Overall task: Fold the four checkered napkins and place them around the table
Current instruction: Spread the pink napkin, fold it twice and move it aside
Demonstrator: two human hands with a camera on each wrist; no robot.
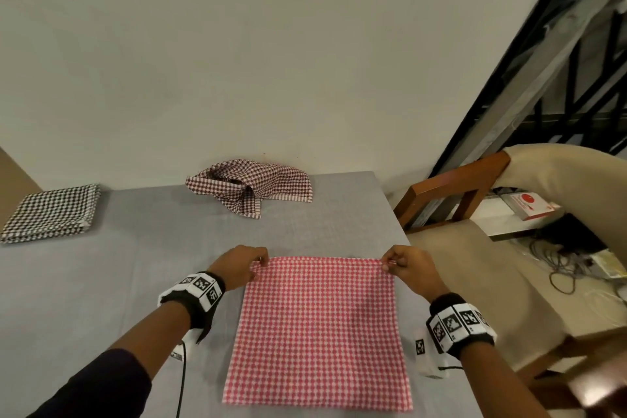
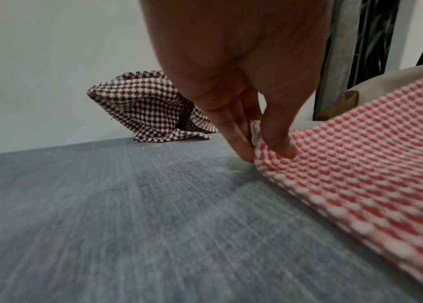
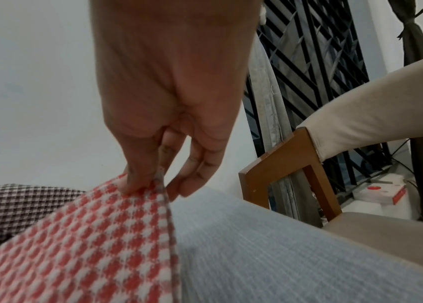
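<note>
A red checkered napkin [image 1: 319,329] lies spread on the grey table [image 1: 135,282] in front of me. My left hand [image 1: 259,263] pinches its far left corner [image 2: 267,151] between thumb and fingers. My right hand [image 1: 386,263] pinches the far right corner [image 3: 150,184], lifted slightly off the table. A crumpled brown checkered napkin [image 1: 251,185] sits at the far edge by the wall, also in the left wrist view [image 2: 147,114]. A folded black checkered napkin [image 1: 51,212] lies at the far left.
A wooden chair [image 1: 458,187] with beige cushions stands close to the table's right edge. The wall [image 1: 271,61] runs directly behind the table. A black window grille [image 3: 308,61], cables and a white box [image 1: 529,205] are on the right.
</note>
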